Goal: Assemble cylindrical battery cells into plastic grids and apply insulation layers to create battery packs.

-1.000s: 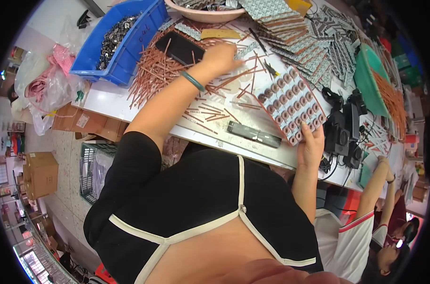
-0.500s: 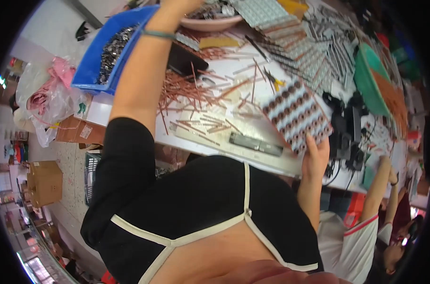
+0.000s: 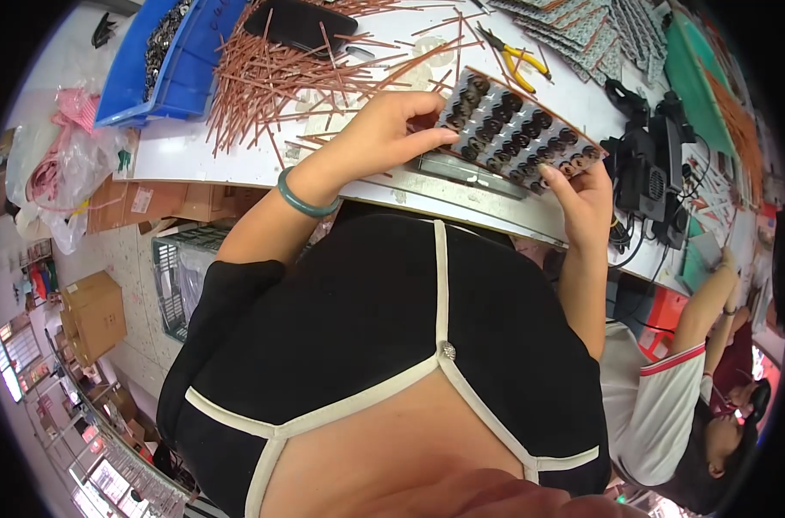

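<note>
Both my hands hold a flat board [image 3: 515, 131] covered in rows of dark round pieces, tilted over the table's front edge. My left hand [image 3: 384, 134], with a green bangle at its wrist, pinches the board's left end between thumb and fingers. At the right end, my right hand [image 3: 586, 200] grips it, thumb on top and fingers underneath. A grey metal bar [image 3: 470, 170] on a pale plate lies partly hidden under the board. Just beyond the board are pliers with yellow handles [image 3: 523, 67].
Thin copper-coloured strips [image 3: 250, 86] are heaped at left beside a black phone-like case [image 3: 297, 28] and a blue bin [image 3: 120, 95] of small metal parts. Stacked patterned panels [image 3: 573, 39] lie far right. Black devices with cables [image 3: 647, 173] stand right; a co-worker's arm [image 3: 707, 302] is beyond.
My left hand has come back from the bowl at the far side and now grips the board's left end. The board has turned and sits nearer the table's front edge. My view has shifted.
</note>
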Motion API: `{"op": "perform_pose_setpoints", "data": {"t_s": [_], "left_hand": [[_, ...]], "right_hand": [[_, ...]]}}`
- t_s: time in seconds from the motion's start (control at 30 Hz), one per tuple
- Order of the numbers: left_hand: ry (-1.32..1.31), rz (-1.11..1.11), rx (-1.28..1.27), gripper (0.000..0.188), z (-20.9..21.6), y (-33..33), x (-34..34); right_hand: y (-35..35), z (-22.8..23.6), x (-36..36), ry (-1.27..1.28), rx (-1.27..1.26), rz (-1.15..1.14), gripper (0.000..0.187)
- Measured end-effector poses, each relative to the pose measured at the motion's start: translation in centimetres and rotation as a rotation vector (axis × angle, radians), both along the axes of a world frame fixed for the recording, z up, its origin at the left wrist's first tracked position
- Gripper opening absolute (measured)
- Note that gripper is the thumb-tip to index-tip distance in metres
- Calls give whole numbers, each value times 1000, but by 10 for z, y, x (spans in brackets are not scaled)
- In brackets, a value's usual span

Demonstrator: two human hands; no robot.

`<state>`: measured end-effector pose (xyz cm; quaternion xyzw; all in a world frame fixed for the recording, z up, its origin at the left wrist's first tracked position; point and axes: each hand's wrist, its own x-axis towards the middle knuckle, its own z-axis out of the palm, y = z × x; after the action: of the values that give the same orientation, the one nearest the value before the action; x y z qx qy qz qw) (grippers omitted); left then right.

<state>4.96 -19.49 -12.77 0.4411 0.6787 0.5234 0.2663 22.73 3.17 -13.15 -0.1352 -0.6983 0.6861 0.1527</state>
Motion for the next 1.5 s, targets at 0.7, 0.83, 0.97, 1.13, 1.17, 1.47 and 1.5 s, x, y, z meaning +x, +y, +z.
{"op": "perform_pose_setpoints", "data": {"t_s": [0.7,0.83,0.97,1.13,1.17,1.47,1.5], "left_hand": [[-76,174,-85,24,-6,-12,19],[76,232,36,15,-6,-20,29],[174,440,267,17,13,-21,31],[842,100,392,35,27,16,49],[819,51,404,38,25,14,47],[-65,188,215,29,-1,-17,27],[-72,180,174,24,-6,-16,27]], "right_hand": [[-6,12,-6,-167,42,32,28],[-6,-1,0,-79,320,-165,40],[-20,21,11,99,383,-182,59],[-73,33,-8,121,256,-40,44],[-69,42,-7,-14,114,-45,29],[-8,10,5,-51,142,136,24],[-8,11,2,-45,152,141,24]]}}
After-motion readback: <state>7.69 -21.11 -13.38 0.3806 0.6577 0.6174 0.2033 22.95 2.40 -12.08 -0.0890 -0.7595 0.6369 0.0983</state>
